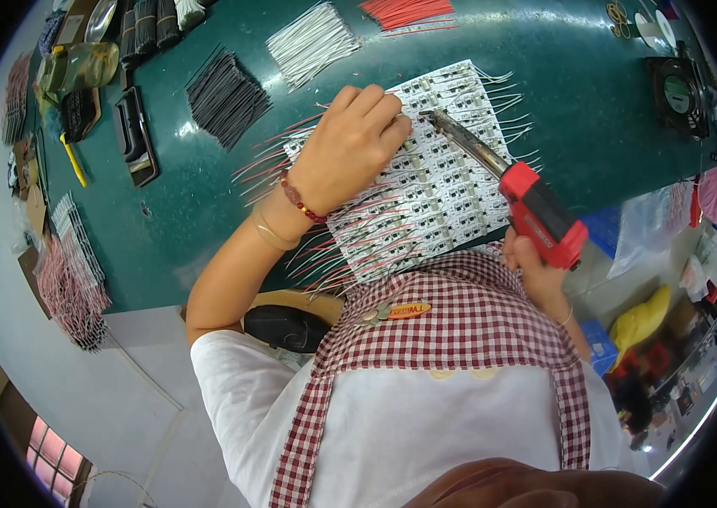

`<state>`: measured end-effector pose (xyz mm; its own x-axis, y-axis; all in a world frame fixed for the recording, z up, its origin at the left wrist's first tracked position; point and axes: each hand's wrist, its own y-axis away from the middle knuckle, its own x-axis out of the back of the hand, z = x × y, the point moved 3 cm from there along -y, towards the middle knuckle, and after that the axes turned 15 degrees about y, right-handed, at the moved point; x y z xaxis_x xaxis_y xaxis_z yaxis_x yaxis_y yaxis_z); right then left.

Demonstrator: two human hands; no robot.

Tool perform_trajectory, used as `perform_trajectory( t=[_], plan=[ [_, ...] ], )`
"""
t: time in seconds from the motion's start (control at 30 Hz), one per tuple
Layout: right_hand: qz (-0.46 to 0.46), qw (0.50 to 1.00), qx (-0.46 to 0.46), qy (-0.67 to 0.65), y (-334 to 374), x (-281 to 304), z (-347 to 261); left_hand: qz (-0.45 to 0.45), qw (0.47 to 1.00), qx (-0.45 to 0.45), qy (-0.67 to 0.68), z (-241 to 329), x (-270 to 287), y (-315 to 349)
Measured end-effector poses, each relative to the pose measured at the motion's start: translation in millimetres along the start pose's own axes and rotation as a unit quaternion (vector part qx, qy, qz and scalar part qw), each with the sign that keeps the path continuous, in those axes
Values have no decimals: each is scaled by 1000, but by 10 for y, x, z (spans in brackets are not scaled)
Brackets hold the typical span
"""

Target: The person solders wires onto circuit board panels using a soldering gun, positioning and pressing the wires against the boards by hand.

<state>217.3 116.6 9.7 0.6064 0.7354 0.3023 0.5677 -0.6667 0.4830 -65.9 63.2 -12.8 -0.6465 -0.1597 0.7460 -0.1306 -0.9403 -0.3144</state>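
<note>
A white panel of small circuit boards [447,182] lies on the green table, with red, white and dark wires sticking out along its left and right sides. My left hand [357,140] is over the panel's upper left part, its fingers curled and pressed together. What the fingertips hold, if anything, is hidden behind the hand. In my right hand [536,273] is a red and black soldering gun [549,216], gripped by its handle. Its dark metal tip points up and left over the panel, close to my left fingertips.
Bundles of black wires [226,97], white wires [312,42] and red wires [407,12] lie beyond the panel. At the left are a black tray [134,140], a yellow pen-like tool [73,159] and a clear bottle [88,66]. A black fan-like device [678,96] stands at the right.
</note>
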Motion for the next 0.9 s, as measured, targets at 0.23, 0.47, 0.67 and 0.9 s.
perform_trajectory(
  t=[0.23,0.47,0.67,0.9],
  plan=[
    [22,998,17,65,-26,-20,111,3,1000,0,-9,9,-4,-1],
    [31,999,31,18,-14,-12,-114,-3,1000,2,-15,22,-11,4],
    [22,997,66,27,14,2,-154,-12,999,-3,-40,61,-4,-13],
    [-6,1000,-4,-27,131,9,19,40,999,2,9,172,-72,81]
  ],
)
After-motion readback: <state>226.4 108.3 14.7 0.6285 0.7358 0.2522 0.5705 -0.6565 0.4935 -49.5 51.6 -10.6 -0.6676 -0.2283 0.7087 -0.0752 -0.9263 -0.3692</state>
